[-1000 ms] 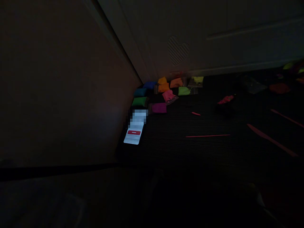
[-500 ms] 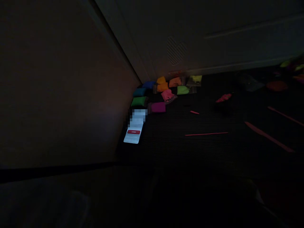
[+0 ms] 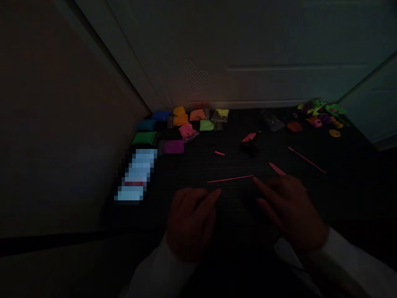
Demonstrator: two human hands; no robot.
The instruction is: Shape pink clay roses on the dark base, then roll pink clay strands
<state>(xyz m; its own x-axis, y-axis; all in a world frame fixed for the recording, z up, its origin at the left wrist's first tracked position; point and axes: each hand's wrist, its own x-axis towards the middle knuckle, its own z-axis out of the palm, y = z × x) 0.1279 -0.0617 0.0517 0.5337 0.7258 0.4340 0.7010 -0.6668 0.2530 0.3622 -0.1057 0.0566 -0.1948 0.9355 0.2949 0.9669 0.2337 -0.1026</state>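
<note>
Both hands hover over the near part of a dark ribbed table. My left hand (image 3: 192,219) is loosely bent, one finger stretched toward the right; no object shows in it. My right hand (image 3: 288,207) has its forefinger and thumb apart with nothing between them. Its forefinger tip is at the right end of a thin pink stick (image 3: 231,179), though contact cannot be told. A pink flat-bladed modelling tool (image 3: 276,169) lies partly hidden behind the right hand. Beyond it is another slim pink tool (image 3: 307,159). A short pink piece (image 3: 219,153) lies farther back.
Small bags of coloured clay, among them purple (image 3: 173,147) and green (image 3: 144,138), line the back left. A lit phone (image 3: 136,176) lies at the left edge. Colourful shaped pieces (image 3: 324,114) pile up back right, near a reddish lump (image 3: 294,126). A panelled white surface (image 3: 263,82) stands behind.
The view has turned to the right, so the tabletop things sit farther left and the colourful pile shows. Both my hands now appear over the table's near part.
</note>
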